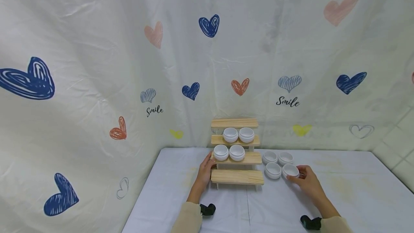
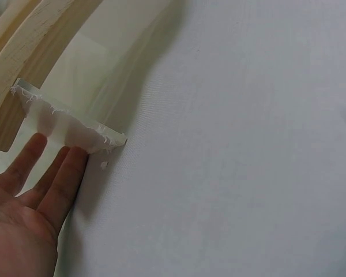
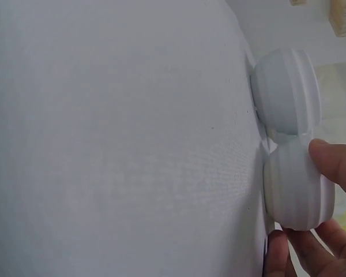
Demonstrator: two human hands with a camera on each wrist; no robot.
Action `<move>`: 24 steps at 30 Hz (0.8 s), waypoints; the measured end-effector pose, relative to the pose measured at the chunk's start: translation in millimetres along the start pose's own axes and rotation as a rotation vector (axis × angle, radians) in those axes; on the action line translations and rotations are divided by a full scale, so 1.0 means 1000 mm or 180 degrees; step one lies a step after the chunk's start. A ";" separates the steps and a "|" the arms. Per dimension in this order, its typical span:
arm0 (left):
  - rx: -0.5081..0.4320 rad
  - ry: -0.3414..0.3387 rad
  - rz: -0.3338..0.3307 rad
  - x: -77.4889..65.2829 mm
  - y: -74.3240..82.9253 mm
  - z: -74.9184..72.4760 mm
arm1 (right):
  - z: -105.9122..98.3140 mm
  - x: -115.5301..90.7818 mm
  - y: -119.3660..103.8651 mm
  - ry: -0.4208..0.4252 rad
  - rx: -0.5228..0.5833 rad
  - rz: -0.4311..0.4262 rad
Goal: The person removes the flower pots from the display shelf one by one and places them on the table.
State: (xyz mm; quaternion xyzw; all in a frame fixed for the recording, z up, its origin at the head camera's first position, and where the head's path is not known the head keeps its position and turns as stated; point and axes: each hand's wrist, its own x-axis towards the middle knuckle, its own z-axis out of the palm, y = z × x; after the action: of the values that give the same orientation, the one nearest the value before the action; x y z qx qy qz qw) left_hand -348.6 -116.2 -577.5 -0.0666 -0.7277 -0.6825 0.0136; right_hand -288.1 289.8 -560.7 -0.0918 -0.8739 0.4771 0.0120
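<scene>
In the head view my right hand (image 1: pixel 307 181) pinches a small white ribbed bowl (image 1: pixel 290 170), the front right one in a cluster on the cloth. The right wrist view shows the thumb on one side of this bowl (image 3: pixel 294 187) and fingers on the other; a second bowl (image 3: pixel 282 92) stands beside it. A tiered wooden stand (image 1: pixel 237 177) is left of the cluster, with two white bowls (image 1: pixel 230 135) on one tier and two more (image 1: pixel 237 152) on the tier below. My left hand (image 1: pixel 204 172) is at its left side, straight fingers touching the clear side support (image 2: pixel 69 118).
The other loose bowls (image 1: pixel 273 170) stand close together right of the stand. A white cloth (image 1: pixel 343 186) covers the table. Behind it hangs a heart-printed curtain (image 1: pixel 258 53). Black wrist devices (image 1: pixel 208 209) are at both sleeves.
</scene>
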 end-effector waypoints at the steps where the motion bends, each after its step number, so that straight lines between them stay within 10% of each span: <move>1: -0.0014 -0.0003 0.0003 0.000 0.000 0.000 | 0.000 0.000 0.000 -0.0007 0.0006 0.0005; 24: -0.0058 -0.0073 -0.0059 -0.001 0.000 -0.001 | 0.001 0.004 0.003 -0.0111 0.0027 0.0032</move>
State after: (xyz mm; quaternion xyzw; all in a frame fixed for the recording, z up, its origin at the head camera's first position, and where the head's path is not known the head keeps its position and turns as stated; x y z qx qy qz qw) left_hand -347.4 -116.9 -577.8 -0.0677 -0.7222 -0.6884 -0.0016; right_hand -291.9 291.7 -563.9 -0.0878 -0.8715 0.4825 -0.0052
